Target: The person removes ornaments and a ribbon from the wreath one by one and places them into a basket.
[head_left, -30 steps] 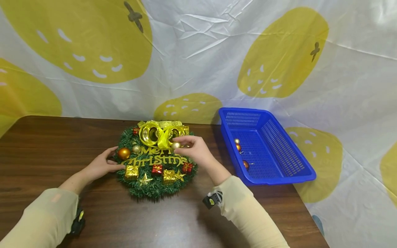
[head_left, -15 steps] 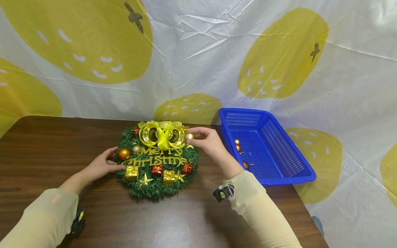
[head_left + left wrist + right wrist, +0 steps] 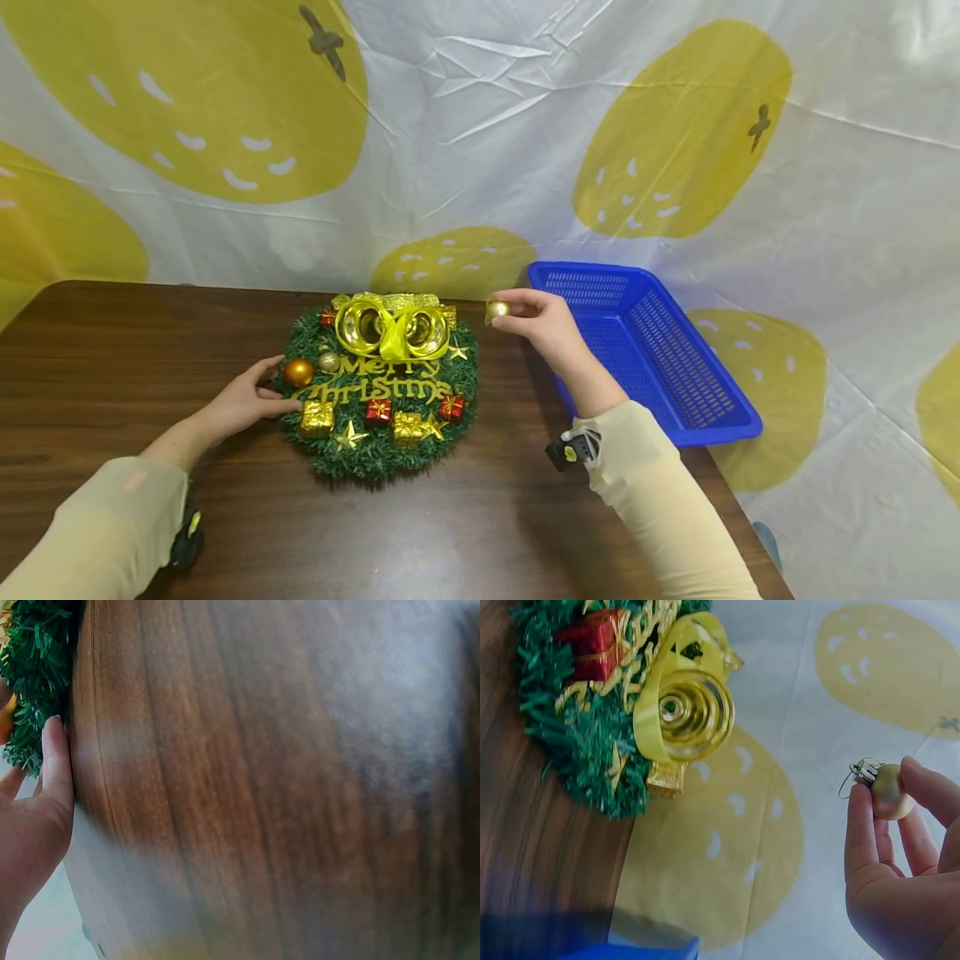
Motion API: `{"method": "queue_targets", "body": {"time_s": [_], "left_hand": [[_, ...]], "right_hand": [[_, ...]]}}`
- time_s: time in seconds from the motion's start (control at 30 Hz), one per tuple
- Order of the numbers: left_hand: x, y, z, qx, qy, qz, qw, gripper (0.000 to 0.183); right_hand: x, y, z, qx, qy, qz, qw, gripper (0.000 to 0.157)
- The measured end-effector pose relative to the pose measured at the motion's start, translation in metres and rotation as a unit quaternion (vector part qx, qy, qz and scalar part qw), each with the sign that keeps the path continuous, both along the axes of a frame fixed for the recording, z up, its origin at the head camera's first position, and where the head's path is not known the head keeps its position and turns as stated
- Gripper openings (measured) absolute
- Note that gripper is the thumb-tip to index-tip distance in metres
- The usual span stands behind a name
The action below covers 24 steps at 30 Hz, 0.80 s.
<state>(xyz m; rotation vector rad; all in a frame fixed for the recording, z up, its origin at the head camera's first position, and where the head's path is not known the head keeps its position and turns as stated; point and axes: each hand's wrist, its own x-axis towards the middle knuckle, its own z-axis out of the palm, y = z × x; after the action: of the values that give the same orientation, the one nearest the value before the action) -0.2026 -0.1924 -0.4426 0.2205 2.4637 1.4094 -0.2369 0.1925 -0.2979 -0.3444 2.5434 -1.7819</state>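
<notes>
A green Christmas wreath (image 3: 375, 462) lies on the table, with gold bells (image 3: 390, 329), gift boxes, stars and "Merry Christmas" lettering. My left hand (image 3: 243, 398) holds its left edge; in the left wrist view the thumb (image 3: 56, 761) lies against the green tinsel, and the other fingers are partly out of frame. Right of the wreath, my right hand (image 3: 543, 329) is raised, pinching a small gold Christmas ball (image 3: 498, 310) between thumb and fingers. In the right wrist view this ball (image 3: 891, 793) shows a silver cap and wire loop, apart from the wreath (image 3: 585, 750).
A blue plastic basket (image 3: 720, 429) stands at the right by the wall; my right forearm covers its left part. An orange ball (image 3: 298, 372) and a gold glittery ball (image 3: 328, 362) sit on the wreath's left side. A lemon-patterned sheet (image 3: 465, 167) hangs behind the brown table (image 3: 420, 533).
My right hand has moved right and up from over the bells, carrying the gold ball off the wreath. It now hides the balls inside the basket. The left hand stays put.
</notes>
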Motion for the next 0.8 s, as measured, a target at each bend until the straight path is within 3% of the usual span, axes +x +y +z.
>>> {"method": "queue_targets", "body": {"time_s": [0.27,0.5,0.8], "left_hand": [[0.000,0.000,0.000,-0.001,0.001,0.000,1.0000,0.094],[0.000,0.000,0.000,0.004,-0.006,0.002,1.0000,0.095],[0.000,0.000,0.000,0.005,-0.005,0.002,1.0000,0.096]], "right_hand": [[-0.005,0.020,0.005,-0.018,-0.005,-0.018,1.000,0.043],[-0.011,0.042,0.007,0.009,0.002,-0.050,0.999,0.043],[-0.016,0.074,0.007,0.060,-0.023,-0.082,0.995,0.043]]}}
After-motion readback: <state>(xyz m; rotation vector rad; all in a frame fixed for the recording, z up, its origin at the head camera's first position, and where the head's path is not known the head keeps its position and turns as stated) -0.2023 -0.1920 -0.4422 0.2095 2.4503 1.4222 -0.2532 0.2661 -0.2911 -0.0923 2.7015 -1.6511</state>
